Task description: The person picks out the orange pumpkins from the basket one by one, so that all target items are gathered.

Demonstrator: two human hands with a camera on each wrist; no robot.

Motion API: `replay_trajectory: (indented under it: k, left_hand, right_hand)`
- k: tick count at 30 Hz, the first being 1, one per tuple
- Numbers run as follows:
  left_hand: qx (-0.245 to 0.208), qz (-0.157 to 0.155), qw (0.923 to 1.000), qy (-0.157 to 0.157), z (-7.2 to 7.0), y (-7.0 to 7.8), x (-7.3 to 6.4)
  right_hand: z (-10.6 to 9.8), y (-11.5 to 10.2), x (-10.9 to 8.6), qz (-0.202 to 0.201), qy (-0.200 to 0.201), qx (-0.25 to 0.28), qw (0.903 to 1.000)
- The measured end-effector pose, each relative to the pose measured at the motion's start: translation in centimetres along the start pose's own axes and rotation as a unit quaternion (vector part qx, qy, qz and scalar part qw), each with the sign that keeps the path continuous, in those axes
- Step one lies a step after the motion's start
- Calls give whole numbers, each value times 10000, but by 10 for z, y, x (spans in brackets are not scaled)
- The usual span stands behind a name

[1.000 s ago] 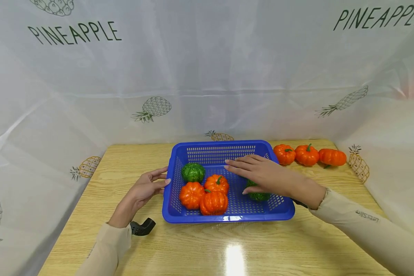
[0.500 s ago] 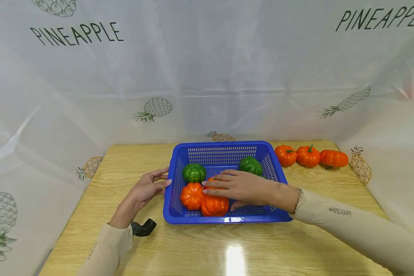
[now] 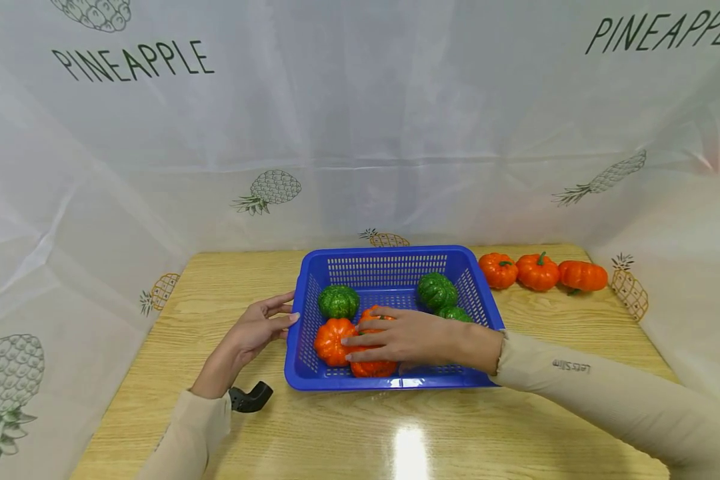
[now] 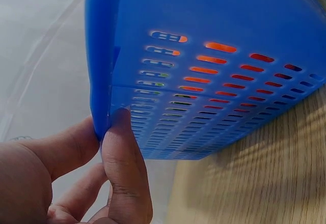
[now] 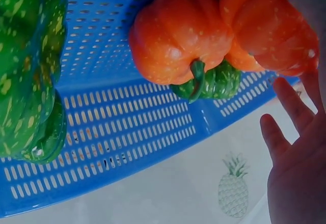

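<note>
A blue perforated basket stands on the wooden table. At its left end my left hand pinches the rim between thumb and fingers, as the left wrist view shows up close. Three orange pumpkins sit together in the basket's left part: one at the left, one in front and one behind it. My right hand reaches over the front and rear ones with fingers spread, partly covering them. In the right wrist view its fingertips lie right beside the nearest orange pumpkin.
In the basket, a green pumpkin lies at the back left and two more, the rear one uncovered, at the right. Three orange pumpkins, the middle one upright, line the table's back right. A patterned white sheet hangs behind.
My right hand has moved left and down, from over the green pumpkins at the right to the orange ones, uncovering the green ones. The left hand stays on the rim.
</note>
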State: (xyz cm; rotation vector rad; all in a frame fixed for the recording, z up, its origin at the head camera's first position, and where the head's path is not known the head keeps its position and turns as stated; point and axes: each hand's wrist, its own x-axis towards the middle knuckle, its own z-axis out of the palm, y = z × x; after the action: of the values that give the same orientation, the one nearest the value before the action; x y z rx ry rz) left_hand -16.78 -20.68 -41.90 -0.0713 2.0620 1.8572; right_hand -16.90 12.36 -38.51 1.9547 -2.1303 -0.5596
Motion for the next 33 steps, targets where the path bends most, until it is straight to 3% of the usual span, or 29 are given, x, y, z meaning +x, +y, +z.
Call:
replay_trajectory:
  k: [13,22,33]
  left_hand:
    - [30,56,10000,-32,1,-1,1]
    - [65,47,10000,-32,-1,0,0]
    - [103,77,9999,-98,-2,1,0]
  right_hand:
    - [-8,-3,-3,158,-41,-396,9991]
    - [-18,8,-31,840,830,146,9929]
    - [-20,18,-82,1710,1504,644,9716]
